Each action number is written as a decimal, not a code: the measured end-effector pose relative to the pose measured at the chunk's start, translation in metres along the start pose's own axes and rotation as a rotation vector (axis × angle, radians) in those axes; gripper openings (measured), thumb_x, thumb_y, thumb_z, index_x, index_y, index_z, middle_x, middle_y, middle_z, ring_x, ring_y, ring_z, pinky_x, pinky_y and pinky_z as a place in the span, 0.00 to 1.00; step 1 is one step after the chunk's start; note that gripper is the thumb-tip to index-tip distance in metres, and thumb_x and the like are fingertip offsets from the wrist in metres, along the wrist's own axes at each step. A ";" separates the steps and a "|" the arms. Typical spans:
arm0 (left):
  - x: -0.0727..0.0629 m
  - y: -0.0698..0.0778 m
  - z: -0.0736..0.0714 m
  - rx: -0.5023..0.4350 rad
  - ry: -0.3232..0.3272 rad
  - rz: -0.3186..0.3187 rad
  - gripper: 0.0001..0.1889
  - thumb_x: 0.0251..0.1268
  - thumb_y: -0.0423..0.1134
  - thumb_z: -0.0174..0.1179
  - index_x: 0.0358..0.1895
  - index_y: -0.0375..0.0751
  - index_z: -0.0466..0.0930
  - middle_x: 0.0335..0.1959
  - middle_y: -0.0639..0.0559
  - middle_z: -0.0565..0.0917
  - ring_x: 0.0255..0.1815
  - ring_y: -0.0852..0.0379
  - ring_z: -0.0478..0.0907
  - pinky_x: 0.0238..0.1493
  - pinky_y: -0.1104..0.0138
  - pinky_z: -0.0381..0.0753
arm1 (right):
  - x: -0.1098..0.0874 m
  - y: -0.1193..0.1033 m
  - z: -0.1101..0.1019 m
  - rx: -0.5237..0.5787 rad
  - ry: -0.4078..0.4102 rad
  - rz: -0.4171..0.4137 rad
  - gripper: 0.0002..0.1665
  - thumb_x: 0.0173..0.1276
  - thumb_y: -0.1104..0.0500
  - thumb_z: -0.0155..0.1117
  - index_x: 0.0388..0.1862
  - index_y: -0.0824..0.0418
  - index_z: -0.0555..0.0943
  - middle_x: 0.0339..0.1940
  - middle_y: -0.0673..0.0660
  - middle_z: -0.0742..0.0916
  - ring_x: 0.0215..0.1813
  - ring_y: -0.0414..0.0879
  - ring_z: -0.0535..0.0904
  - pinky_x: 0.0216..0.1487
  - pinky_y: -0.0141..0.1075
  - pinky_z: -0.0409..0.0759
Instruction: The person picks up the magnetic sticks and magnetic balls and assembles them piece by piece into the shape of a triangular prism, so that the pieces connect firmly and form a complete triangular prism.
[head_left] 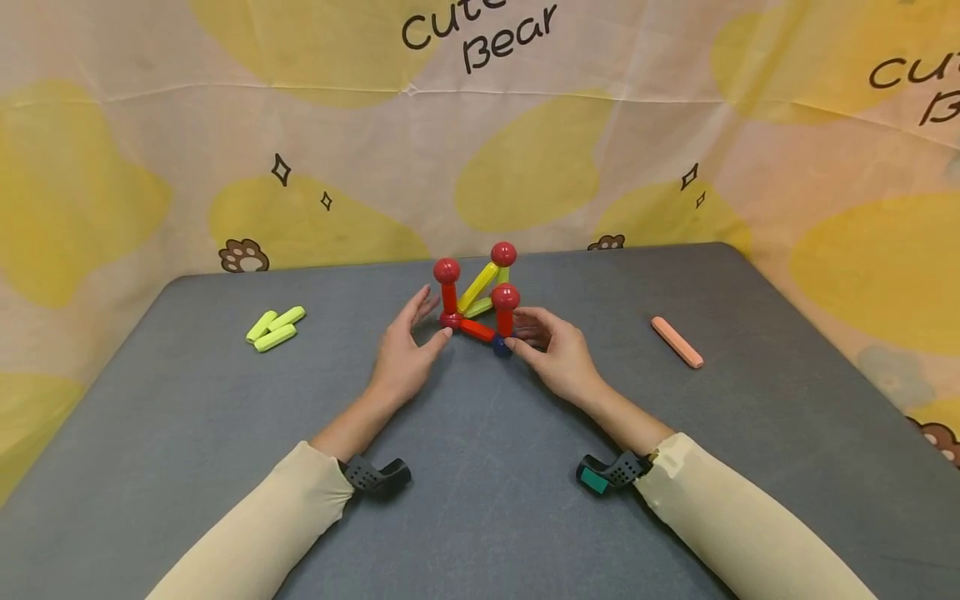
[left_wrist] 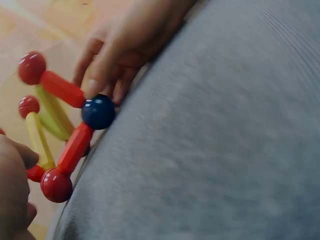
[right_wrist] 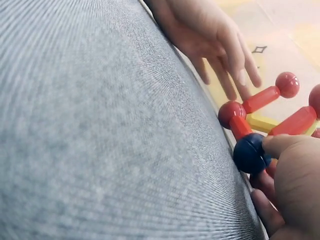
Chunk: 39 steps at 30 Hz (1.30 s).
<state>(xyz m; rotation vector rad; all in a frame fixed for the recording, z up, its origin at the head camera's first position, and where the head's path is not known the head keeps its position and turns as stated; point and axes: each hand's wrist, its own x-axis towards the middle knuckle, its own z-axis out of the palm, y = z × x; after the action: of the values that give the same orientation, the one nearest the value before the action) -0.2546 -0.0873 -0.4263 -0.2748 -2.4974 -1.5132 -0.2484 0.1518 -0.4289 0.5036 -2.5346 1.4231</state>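
A small frame of balls and rods stands on the grey table between the two hands. A red rod [head_left: 477, 331] joins its lower red ball [head_left: 451, 320] to a dark blue ball [head_left: 502, 346]. Red rods rise from both, each topped by a red ball, and a yellow rod [head_left: 477, 286] slants up to a third top ball [head_left: 504, 253]. My right hand [head_left: 558, 354] pinches the blue ball, thumb [right_wrist: 287, 146] in front and fingers curled behind. Beside the lower red ball is my left hand [head_left: 401, 362], fingers loosely extended and thumb tip close to the ball.
Several lime-green rods [head_left: 275, 327] lie grouped on the left of the table [head_left: 480, 500]. To the right lies a single salmon-coloured rod [head_left: 677, 342]. A printed cloth [head_left: 345, 125] hangs behind the table's far edge.
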 end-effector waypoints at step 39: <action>-0.001 0.000 0.000 0.010 -0.007 0.017 0.22 0.63 0.41 0.71 0.57 0.37 0.82 0.54 0.41 0.87 0.56 0.47 0.84 0.61 0.54 0.82 | 0.003 0.000 -0.004 -0.045 -0.024 0.090 0.19 0.68 0.55 0.71 0.55 0.61 0.85 0.49 0.59 0.89 0.47 0.50 0.87 0.53 0.45 0.85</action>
<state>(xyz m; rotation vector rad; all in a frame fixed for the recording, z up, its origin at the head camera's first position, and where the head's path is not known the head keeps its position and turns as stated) -0.2535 -0.0874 -0.4269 -0.3003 -2.5007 -1.4957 -0.2516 0.1543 -0.4259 0.4062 -2.6334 1.3941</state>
